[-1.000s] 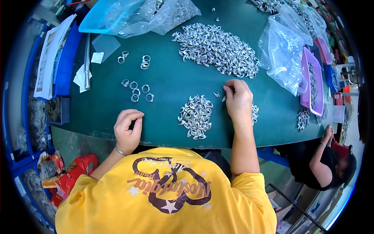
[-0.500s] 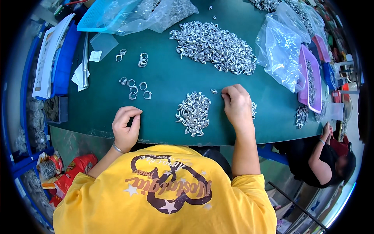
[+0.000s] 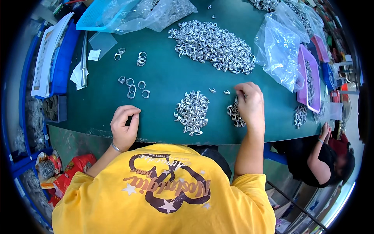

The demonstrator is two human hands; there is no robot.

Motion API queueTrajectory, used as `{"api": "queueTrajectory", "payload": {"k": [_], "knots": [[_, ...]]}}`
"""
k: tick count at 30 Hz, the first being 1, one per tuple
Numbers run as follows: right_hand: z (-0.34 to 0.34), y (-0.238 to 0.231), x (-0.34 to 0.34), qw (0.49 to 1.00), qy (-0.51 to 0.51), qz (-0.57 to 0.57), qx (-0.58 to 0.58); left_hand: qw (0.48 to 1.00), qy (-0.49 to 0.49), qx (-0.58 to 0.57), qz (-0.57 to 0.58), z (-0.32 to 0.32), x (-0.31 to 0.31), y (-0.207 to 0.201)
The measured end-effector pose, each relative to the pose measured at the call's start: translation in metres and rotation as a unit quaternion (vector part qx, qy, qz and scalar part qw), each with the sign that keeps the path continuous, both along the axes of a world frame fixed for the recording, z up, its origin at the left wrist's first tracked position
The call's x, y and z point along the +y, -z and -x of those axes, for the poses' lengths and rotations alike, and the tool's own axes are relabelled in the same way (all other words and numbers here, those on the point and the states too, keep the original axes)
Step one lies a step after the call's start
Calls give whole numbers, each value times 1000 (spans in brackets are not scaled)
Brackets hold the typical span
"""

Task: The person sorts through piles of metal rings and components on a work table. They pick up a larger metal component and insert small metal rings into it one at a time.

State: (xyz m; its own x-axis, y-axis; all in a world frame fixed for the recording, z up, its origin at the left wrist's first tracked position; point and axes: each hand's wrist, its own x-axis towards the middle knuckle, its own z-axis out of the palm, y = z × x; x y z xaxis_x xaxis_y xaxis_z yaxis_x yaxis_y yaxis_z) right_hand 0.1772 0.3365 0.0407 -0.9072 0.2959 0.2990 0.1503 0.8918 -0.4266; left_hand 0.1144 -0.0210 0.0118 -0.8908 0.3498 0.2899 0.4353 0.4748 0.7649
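Bent fingers and a thumb standing slightly apart leave my left hand (image 3: 124, 123) loosely open on the near left of the table, with nothing visible in it. My right hand (image 3: 252, 104) is closed in a pinch above a small pile of curved silver metal pieces (image 3: 236, 114), partly covering it; what its fingertips hold, if anything, is hidden. Two single curved pieces lie just left of that hand, one (image 3: 226, 92) close to the fingers and one (image 3: 212, 90) farther left. Between my hands sits a larger heap of the same pieces (image 3: 191, 113).
A big pile of curved pieces (image 3: 214, 46) spreads across the far side. Several silver rings (image 3: 131, 87) lie at left, near a tapered metal rod (image 3: 84, 58). Plastic bags (image 3: 278, 54) and a purple basket (image 3: 302, 80) stand right. Another person (image 3: 321, 162) sits at far right.
My right hand has moved right, off the table spot by the loose piece, to over the small pile. A second single piece now shows beside the first. My left hand stays put.
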Motion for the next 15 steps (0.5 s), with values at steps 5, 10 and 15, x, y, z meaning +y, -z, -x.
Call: {"api": "queueTrajectory", "payload": {"k": [5, 10, 15], "knots": [[3, 12, -16, 998, -46, -23, -23, 1000, -2, 1, 2, 0, -1, 1], [-4, -2, -48, 975, -69, 208, -17, 1000, -6, -5, 4, -1, -1, 0], [5, 13, -50, 988, -112, 106, 30, 1000, 6, 11, 6, 0, -1, 0]]}}
